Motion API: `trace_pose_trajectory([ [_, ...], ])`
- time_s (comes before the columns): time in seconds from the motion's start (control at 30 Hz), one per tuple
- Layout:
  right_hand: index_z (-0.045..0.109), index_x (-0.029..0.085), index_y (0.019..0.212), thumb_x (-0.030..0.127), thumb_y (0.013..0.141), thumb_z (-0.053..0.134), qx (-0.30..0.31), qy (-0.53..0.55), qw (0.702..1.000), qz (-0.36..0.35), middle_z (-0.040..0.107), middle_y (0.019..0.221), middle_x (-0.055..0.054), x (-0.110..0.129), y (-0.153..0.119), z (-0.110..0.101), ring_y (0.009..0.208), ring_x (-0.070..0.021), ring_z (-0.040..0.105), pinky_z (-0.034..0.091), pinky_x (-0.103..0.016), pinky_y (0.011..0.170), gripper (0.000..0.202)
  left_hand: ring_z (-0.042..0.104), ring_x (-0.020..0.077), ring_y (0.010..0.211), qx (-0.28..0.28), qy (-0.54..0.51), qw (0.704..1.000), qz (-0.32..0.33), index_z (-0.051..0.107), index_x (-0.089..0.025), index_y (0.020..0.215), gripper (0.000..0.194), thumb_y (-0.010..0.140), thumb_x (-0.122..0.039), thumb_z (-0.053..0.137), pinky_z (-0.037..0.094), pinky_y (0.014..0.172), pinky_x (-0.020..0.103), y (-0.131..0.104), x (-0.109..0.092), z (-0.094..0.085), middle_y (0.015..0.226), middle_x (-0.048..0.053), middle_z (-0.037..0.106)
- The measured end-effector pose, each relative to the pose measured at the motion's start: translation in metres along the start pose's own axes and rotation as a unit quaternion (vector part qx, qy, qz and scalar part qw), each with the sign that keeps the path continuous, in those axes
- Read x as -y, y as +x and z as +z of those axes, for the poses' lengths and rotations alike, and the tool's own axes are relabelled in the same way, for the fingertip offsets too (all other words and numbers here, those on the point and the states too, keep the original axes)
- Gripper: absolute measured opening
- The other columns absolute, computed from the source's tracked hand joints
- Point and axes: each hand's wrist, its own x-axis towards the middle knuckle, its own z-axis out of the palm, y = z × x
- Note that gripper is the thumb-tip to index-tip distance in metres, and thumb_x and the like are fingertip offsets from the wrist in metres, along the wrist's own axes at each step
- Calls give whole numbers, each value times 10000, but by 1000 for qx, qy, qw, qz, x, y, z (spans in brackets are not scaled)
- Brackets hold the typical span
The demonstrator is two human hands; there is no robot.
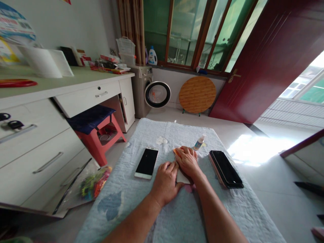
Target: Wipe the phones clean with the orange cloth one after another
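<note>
Between my hands a flat white object with rounded corners point(183, 177), perhaps a phone, lies on the cloth-covered table; much of it is hidden. My left hand point(167, 180) grips its left edge, with the thumb at the near end. Over its far part my right hand point(187, 160) presses down on an orange cloth point(175, 152), of which only an edge shows. A white phone with a dark screen point(146, 162) lies to the left. Just beyond my right hand is a small spray bottle point(199, 142). To the right rests a black phone point(226, 169) on a pinkish case or phone.
A pale blue quilted cloth point(113, 224) covers the table. At left stand a white desk point(88, 89) and a pink stool point(102, 135), with a plastic bag point(86, 185) in front. Behind are a washing machine with its door open point(157, 94), a round wooden tabletop point(197, 94) and a red door point(249, 60).
</note>
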Motion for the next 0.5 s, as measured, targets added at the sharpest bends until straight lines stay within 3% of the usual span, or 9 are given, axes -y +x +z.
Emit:
trace_pose_trajectory([
  [0.2, 610, 344, 1170, 456, 952, 402, -15, -10, 998, 57, 545, 1240, -38, 0, 3, 4, 1170, -253, 412, 239, -457, 1032, 321, 458, 299, 1201, 0, 7, 1000, 0, 504, -139, 1333, 628, 831, -503, 603, 340, 1064, 427, -1, -3, -1, 1335, 105, 558],
  [0.5, 645, 301, 1148, 457, 966, 368, -45, -29, 990, 131, 551, 1163, -85, -10, 2, 3, 1128, -271, 445, 315, -429, 948, 367, 467, 287, 1204, -4, 15, 1000, -24, 558, -200, 1243, 556, 783, -490, 672, 309, 1068, 435, -2, -10, -4, 1320, 81, 571],
])
